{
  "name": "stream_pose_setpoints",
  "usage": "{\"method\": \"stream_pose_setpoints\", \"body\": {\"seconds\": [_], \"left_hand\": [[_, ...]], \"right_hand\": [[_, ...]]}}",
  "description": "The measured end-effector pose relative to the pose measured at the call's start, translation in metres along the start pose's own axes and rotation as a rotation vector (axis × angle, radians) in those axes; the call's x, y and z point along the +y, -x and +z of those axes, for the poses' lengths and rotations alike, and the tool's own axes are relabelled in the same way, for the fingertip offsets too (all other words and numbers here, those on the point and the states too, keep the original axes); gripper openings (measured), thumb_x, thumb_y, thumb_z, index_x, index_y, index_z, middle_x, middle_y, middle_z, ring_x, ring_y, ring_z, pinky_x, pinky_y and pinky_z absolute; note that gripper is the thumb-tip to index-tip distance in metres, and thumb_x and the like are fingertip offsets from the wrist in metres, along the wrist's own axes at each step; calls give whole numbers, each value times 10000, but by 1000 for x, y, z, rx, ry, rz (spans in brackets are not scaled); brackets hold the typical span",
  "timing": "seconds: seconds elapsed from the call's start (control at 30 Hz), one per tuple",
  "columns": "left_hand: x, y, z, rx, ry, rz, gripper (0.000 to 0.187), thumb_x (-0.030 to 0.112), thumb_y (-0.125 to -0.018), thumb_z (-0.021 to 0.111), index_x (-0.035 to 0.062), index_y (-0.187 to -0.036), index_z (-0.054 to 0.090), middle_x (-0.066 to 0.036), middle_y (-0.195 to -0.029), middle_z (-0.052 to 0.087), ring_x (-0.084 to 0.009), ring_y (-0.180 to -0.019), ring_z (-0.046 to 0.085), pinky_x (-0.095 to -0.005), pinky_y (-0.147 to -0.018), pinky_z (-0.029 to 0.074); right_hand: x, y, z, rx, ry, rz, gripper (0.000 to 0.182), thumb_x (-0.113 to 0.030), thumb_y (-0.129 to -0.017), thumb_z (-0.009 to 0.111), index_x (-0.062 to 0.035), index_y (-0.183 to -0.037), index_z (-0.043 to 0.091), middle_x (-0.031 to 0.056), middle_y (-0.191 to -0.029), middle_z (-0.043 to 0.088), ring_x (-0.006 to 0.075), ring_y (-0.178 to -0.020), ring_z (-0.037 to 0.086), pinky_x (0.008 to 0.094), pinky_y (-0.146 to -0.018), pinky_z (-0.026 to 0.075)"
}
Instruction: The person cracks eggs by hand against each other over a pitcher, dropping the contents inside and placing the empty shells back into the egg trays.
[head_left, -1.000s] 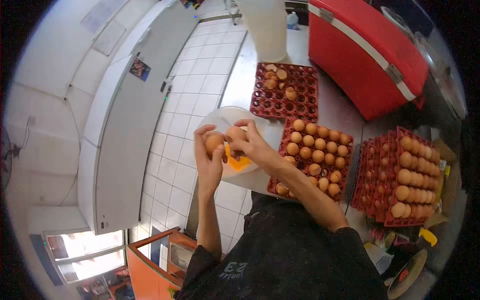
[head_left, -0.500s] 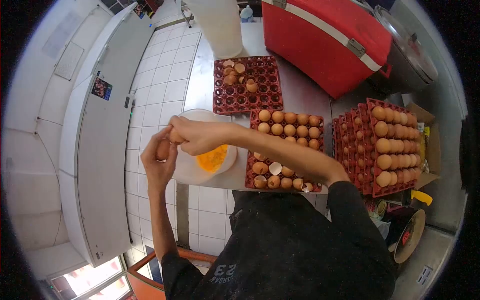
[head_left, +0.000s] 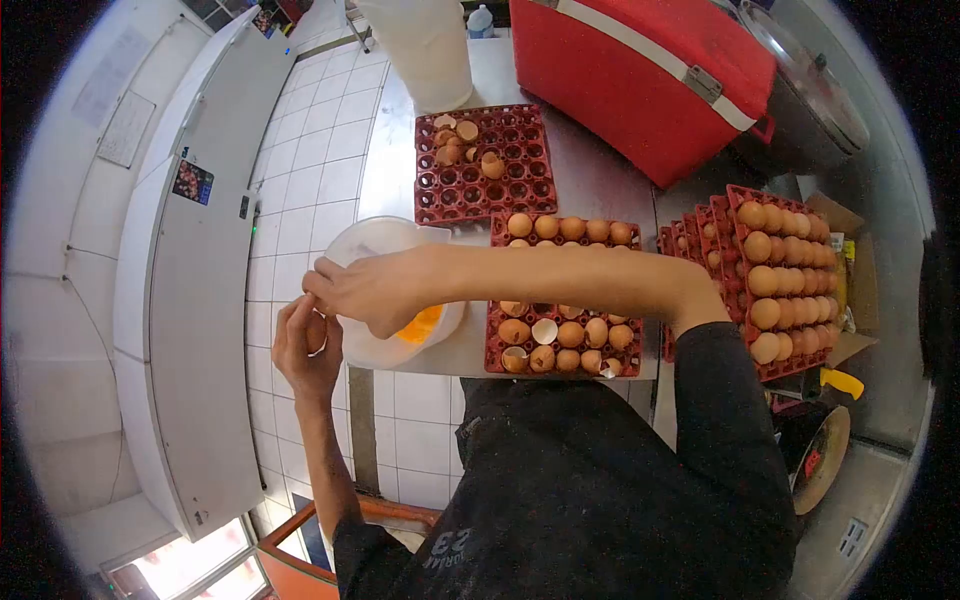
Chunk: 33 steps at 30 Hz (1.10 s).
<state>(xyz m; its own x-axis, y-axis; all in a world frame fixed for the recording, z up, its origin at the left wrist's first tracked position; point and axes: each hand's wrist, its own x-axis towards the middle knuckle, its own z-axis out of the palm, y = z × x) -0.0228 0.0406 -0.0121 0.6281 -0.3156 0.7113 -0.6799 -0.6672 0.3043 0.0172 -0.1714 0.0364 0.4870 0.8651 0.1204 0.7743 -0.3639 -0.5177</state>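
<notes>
My left hand [head_left: 305,355] is curled around a brown eggshell [head_left: 317,333], whose pale broken edge shows at the palm. Reaching across from the right, my right hand [head_left: 375,290] has its fingers bent down against my left fingertips; what they pinch, if anything, is hidden. Beneath it stands a translucent white container [head_left: 375,235], partly covered by the hand, with orange-yellow egg [head_left: 420,325] inside. To its right, a red egg tray [head_left: 495,335] holds brown eggs and some broken shells, and my right forearm passes over it.
Behind lies another red tray [head_left: 485,200] with several broken shells. A tall whitish container [head_left: 420,60] and a red cooler [head_left: 640,90] stand at the back of the metal table [head_left: 590,135]. Stacked trays of eggs [head_left: 780,280] rise at the right, near a yellow handle [head_left: 842,382].
My right hand has moved slightly left and down over my left fingertips. The brown shell between its fingers is now out of sight. The whole view has shifted a little.
</notes>
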Motion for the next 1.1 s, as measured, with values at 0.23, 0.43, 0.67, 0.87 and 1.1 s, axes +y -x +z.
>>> {"method": "stream_pose_setpoints", "body": {"seconds": [0.23,0.43,0.67,0.87,1.1], "left_hand": [[19,-6,0,52,-22,49,515,-96,-738,775,65,-1210,645,-142,-1073,701,-274,-890,707,-365,-743,578],[62,-2,25,-159,90,-210,478,-102,-759,755,78,-1187,644,-111,-989,681,-247,-786,673,-338,-693,553],[162,-1,63,-346,339,-297,429,-45,-822,741,63,-1228,653,-136,-980,685,-247,-811,678,-331,-716,537],[194,43,87,-353,427,-390,373,67,-850,760,85,-1207,656,-147,-1035,679,-357,-907,693,-402,-769,557],[184,56,81,-350,513,-590,327,121,-889,774,39,-1168,625,-136,-950,685,-252,-858,699,-349,-759,551]], "right_hand": [[-3,12,3,103,45,-101,498,35,-731,619,106,-1205,485,190,-1180,480,366,-1108,549,455,-808,550],[19,55,40,238,-111,13,557,25,-717,656,134,-1219,440,255,-1164,474,428,-1013,593,466,-827,542],[-18,177,31,314,-281,452,525,27,-751,623,4,-1262,506,215,-1249,492,415,-1126,565,473,-874,519],[17,220,107,99,56,755,435,-144,-836,611,-6,-1246,560,196,-1198,544,363,-1148,553,495,-913,445],[47,164,145,418,269,929,402,-285,-910,677,-56,-1232,604,176,-1125,577,343,-1075,579,497,-875,430]]}}
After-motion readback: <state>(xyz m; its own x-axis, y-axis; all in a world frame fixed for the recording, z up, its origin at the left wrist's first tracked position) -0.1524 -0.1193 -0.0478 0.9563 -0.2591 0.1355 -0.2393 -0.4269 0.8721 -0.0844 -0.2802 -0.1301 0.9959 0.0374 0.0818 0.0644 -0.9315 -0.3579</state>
